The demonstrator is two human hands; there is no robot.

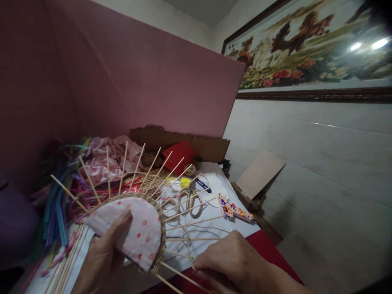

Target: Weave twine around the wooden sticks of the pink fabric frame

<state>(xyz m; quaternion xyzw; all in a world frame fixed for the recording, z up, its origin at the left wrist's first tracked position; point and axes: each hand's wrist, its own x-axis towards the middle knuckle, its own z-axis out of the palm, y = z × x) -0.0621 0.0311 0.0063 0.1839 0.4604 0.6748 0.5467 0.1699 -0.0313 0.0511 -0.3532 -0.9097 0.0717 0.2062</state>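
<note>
My left hand (107, 249) grips a half-round panel covered in flower-print cloth (143, 232), with the thumb pressed on its face and the other fingers hidden behind. Woven twine edges the curve, and thin wooden sticks (108, 171) fan outward from it. At the lower right my right hand (232, 261) is closed, its thumb and fingertips pinched on a thin strand of twine (187, 241) beside the lower sticks. The fingertips are partly hidden. Behind the sticks lie gold-handled scissors (196, 204) on the white table covering.
A flower-patterned glue gun (234, 210) lies at the right near the red table edge (269, 253). Further back are a blue cutter (203, 184), a twine roll (189, 170), red sheet (180, 155) and pink cloth (107, 151). Coloured strips (58, 212) hang at left.
</note>
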